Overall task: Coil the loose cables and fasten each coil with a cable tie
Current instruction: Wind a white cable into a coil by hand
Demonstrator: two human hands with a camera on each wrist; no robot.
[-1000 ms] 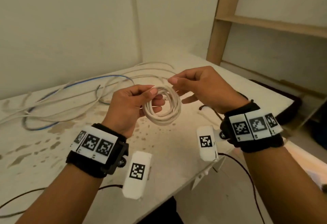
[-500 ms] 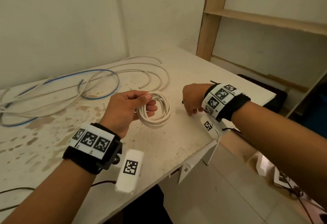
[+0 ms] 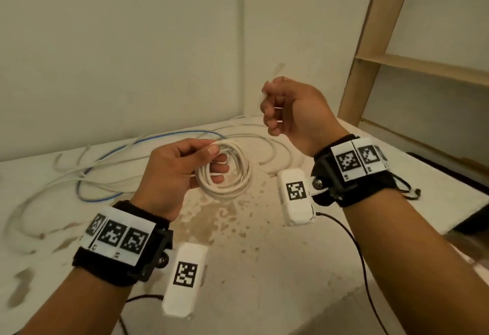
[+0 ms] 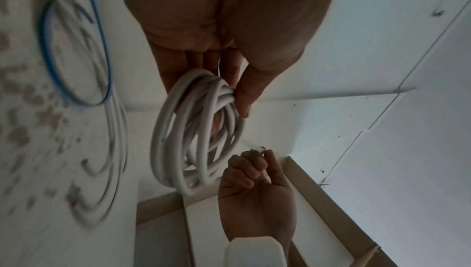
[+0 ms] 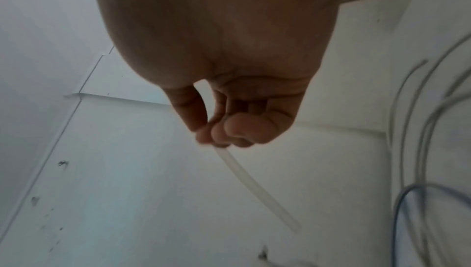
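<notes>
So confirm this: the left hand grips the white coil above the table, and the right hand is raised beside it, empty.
Not empty. The right hand pinches a thin translucent cable tie between thumb and fingers; the right wrist view shows it plainly. The rest stands: the left hand grips the white coil above the table, with the right hand raised beside it.

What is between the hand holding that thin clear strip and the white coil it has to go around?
Nothing visible: open air separates the right hand, pinching the translucent plastic cable tie, from the coiled white cable gripped by the left hand.
</notes>
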